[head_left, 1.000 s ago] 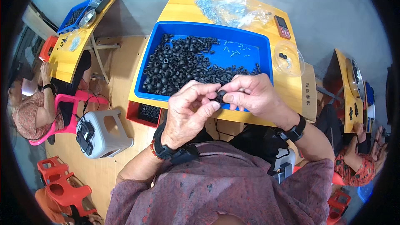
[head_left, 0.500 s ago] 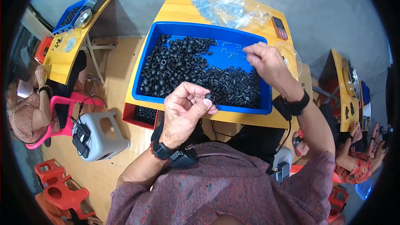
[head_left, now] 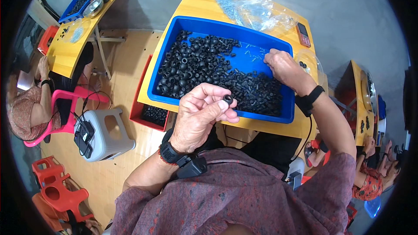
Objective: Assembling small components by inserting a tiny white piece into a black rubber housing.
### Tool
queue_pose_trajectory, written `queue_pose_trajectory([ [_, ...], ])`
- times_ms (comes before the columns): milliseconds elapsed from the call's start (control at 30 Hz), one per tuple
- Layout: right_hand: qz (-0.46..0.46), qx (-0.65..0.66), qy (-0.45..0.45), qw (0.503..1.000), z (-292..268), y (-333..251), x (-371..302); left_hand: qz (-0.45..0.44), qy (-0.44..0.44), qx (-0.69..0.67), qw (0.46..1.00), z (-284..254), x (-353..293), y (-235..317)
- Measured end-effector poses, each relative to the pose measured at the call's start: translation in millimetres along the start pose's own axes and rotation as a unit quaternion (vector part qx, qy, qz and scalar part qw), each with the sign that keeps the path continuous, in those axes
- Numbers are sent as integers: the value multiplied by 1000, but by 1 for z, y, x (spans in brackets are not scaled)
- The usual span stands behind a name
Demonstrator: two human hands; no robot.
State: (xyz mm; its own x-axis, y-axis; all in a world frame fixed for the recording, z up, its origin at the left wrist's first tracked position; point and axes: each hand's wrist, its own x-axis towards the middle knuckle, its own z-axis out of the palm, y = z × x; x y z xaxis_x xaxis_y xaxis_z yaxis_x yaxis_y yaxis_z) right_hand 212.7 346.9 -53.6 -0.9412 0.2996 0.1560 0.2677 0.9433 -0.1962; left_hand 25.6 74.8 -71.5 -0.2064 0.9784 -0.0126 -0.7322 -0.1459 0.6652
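- thumb and fingers of the left hand pinch a hollow round black cap by the near edge of the blue tray
- right hand over the tray, near tiny pale pieces, fingertips drawn together; cannot tell if they grip anything
- black parts heaped inside

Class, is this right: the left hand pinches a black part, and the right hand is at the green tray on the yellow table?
The tray on the yellow table is blue, not green, as the head view shows. The left hand, black part and right hand are as stated.
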Motion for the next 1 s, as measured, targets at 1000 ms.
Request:
queue_pose_trajectory([
  [1000, 106, 601, 68, 789, -16, -140, -12, 36, 1, 71, 997, 2, -1, -5],
])
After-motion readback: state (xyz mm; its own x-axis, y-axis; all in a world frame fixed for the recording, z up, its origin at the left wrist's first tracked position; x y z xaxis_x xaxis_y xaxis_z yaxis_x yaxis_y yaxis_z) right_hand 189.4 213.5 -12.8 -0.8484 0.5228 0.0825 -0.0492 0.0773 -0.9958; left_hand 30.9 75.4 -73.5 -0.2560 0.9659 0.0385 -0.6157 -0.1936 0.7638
